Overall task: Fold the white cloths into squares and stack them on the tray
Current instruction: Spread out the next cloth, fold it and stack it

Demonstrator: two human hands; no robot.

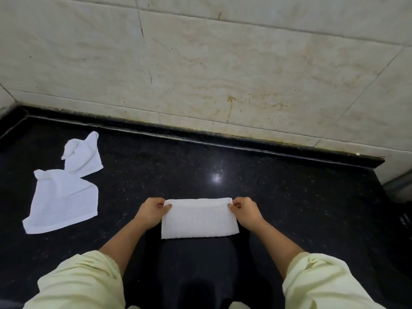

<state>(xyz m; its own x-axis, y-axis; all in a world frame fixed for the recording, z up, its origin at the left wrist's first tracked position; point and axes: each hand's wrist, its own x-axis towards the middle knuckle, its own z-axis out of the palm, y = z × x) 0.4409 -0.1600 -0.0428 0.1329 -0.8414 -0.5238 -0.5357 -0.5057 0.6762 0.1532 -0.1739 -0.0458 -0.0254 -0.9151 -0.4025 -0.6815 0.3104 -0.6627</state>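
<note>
A white cloth [199, 219], folded in half into a wide rectangle, lies flat on the black counter in front of me. My left hand [152, 212] pinches its far left corner between thumb and fingers. My right hand [246, 211] pinches its far right corner the same way. Two more white cloths lie loose at the left: a larger one [62, 204] partly spread, and a smaller crumpled one [83, 155] behind it, overlapping its far edge. No tray is in view.
The black speckled counter [278, 192] runs back to a raised dark lip under a cream tiled wall [223, 63]. The counter ends at the right, where a dark object [404, 219] shows at the frame edge.
</note>
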